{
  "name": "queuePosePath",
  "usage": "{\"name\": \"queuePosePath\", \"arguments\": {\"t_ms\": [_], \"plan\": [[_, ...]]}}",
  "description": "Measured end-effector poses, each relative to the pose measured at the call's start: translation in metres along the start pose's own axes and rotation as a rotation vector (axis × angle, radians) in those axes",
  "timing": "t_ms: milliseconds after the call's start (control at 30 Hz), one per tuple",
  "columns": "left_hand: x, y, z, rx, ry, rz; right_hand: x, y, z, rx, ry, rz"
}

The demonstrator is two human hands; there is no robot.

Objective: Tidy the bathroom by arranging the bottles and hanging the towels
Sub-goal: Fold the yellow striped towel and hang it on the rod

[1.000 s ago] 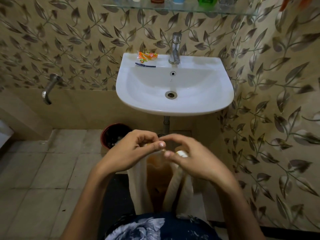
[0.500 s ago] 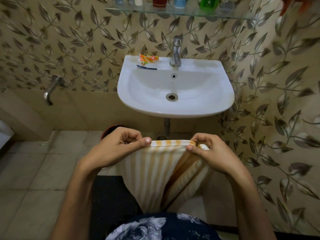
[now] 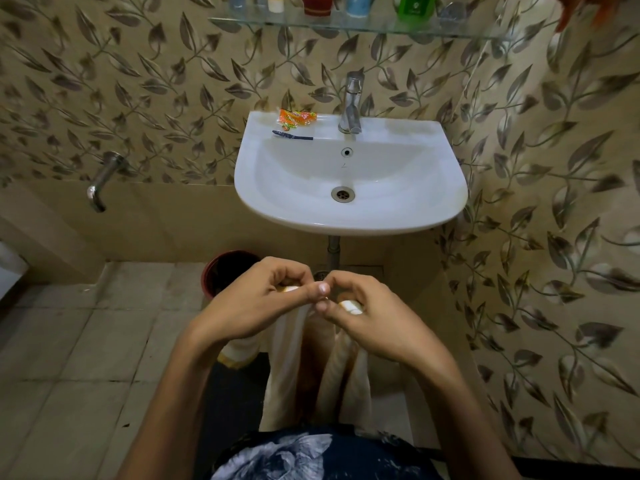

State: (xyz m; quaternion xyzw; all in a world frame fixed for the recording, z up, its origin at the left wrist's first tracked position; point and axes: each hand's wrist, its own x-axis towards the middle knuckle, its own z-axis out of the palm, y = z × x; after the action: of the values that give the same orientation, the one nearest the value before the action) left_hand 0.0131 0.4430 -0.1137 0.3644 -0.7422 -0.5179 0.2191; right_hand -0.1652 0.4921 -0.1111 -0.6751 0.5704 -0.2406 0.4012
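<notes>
the left hand (image 3: 258,301) and the right hand (image 3: 372,315) meet in front of the body, below the sink (image 3: 349,216), thumb tips touching or nearly so. the fingers (image 3: 291,271) of the left hand curl in and pinch the top edge of the towel (image 3: 287,362); a bit of its white and orange hem shows under them. the fingers (image 3: 349,282) of the right hand are likewise closed on the other corner, with a fold of hem peeking out by the thumb. the towel, cream with orange stripes, hangs down folded between the two forearms, its lower part hidden by the dark patterned clothing.

the bottles (image 3: 356,1) stand in a row on the glass shelf (image 3: 311,26) above the tap (image 3: 351,102), only their lower parts in view: white, red, blue, green. the green one carries a pale mark, too small to read.

on the sink's back ledge lies an orange wrapper (image 3: 298,119) with printing too blurred to read, and just in front of it a dark blue razor-like stick (image 3: 292,136). a red bin (image 3: 225,271) stands on the floor by the left hand.
</notes>
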Motion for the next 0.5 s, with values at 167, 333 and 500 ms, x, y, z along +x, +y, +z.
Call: {"name": "queuePosePath", "arguments": {"t_ms": [167, 333, 500], "plan": [[-0.002, 0.001, 0.0, -0.005, -0.011, -0.035, -0.002, 0.007, -0.005, 0.032, 0.023, 0.008], [-0.006, 0.0, -0.006, -0.041, 0.007, -0.074, -0.004, 0.023, -0.02, 0.046, 0.107, 0.062], [-0.008, -0.003, -0.01, 0.002, 0.019, -0.09, -0.007, 0.038, -0.026, -0.014, 0.11, 0.159]]}}
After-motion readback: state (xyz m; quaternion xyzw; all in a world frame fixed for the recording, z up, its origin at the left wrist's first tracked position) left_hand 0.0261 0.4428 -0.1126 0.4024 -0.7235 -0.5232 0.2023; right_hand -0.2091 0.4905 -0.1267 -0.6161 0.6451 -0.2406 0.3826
